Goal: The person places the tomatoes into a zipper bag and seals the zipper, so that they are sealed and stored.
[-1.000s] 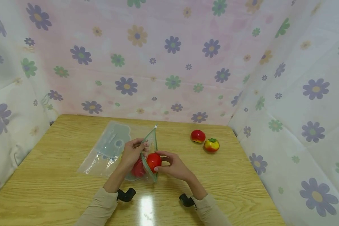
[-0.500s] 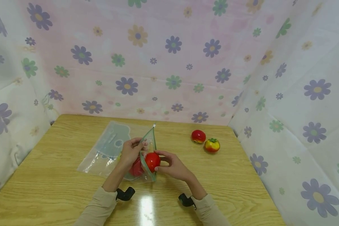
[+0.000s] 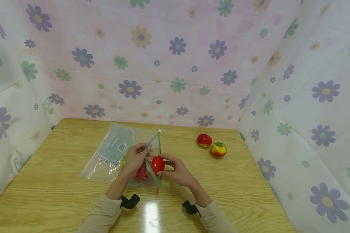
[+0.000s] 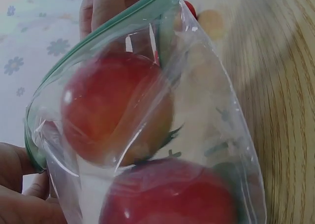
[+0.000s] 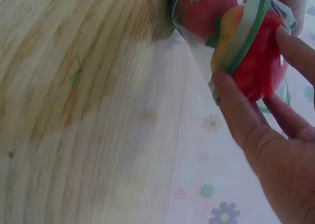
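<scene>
A clear zip bag (image 3: 94, 168) with a green-edged mouth lies towards the left, its mouth held apart. My left hand (image 3: 135, 159) pinches the mouth's edge. Between its thumb and fingers my right hand (image 3: 177, 171) grips a shiny red toy tomato (image 3: 157, 165), partly inside the mouth. In the right wrist view the green zip strip (image 5: 248, 34) crosses this tomato, whose inner end looks yellow with a green leaf. Deeper in the bag sits another red round fruit (image 4: 172, 197), right against the tomato in the left wrist view. Something yellow shows beside my left hand.
On the right of the wooden table (image 3: 236, 194) are a red toy fruit (image 3: 204, 140) and a yellow-and-red one with a green top (image 3: 218, 149). A flowered curtain (image 3: 163, 69) stands behind and at both sides. Black wrist mounts (image 3: 130, 201) stick out from both sleeves.
My right hand and the tomato have shifted slightly left, a little further into the bag's mouth. My left hand keeps its pinch on the edge; the two fruits at right stay put.
</scene>
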Tool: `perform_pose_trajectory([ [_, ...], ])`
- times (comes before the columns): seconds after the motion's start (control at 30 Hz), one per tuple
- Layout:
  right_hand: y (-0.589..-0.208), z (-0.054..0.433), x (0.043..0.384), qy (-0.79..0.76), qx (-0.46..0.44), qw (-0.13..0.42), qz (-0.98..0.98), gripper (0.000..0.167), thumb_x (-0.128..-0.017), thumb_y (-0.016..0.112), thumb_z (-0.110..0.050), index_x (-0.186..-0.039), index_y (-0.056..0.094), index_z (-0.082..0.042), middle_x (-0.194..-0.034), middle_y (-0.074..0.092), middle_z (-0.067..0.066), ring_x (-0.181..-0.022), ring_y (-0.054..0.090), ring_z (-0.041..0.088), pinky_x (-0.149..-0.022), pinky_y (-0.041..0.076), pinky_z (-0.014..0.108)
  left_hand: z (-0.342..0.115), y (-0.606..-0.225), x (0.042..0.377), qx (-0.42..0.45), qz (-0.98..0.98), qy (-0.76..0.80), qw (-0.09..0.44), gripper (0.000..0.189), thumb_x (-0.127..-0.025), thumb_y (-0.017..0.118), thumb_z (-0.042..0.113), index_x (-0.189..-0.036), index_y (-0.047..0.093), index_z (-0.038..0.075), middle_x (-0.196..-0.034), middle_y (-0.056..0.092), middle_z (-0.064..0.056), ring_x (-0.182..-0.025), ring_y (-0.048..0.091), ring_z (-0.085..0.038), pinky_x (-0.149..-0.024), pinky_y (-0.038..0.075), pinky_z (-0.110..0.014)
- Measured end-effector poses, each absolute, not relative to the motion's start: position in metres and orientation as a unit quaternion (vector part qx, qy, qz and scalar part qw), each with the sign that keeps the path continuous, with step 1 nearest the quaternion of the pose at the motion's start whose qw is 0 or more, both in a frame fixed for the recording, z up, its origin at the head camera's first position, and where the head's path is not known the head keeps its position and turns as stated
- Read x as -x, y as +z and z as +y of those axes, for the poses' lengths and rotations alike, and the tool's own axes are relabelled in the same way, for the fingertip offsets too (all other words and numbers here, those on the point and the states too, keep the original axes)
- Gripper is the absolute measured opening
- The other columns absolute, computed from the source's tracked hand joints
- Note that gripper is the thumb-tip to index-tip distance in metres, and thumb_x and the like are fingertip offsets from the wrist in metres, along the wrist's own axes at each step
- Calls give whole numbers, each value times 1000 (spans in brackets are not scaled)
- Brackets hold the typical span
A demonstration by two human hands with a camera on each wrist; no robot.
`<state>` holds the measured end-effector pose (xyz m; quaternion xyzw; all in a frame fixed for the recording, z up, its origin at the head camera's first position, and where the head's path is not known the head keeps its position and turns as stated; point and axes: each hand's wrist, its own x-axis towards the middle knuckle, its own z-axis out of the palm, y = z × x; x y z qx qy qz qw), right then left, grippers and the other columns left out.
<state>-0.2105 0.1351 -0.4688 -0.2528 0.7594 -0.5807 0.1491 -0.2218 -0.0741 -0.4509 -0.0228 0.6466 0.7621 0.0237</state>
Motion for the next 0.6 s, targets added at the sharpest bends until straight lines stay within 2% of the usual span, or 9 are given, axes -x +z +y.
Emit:
perform_pose_trajectory([
  [0.13,-466,130,206,-548,250,108,791,57,-90,77,-6,-143,55,-6,-145,55,14,-125,60,37,-97,58,42,-73,-451,221,28,648,761,20,24,-104,56,6,-122,61,-10,-91,70,-10,-64,66,-10,-61,59,-20],
  [0.3,-462,127,203,-496,266,67,824,56,-87,80,-5,-139,59,-3,-138,61,14,-119,64,33,-98,57,45,-74,-451,221,21,651,759,11,25,-104,57,6,-122,62,-10,-92,71,-8,-70,67,-11,-62,59,-20],
  [0.6,-458,123,203,-523,238,97,812,56,-88,79,-4,-140,59,-6,-140,59,13,-122,62,35,-96,58,42,-74,-453,223,14,642,766,16,25,-105,55,5,-123,60,-11,-91,70,-6,-72,67,-10,-63,59,-19],
])
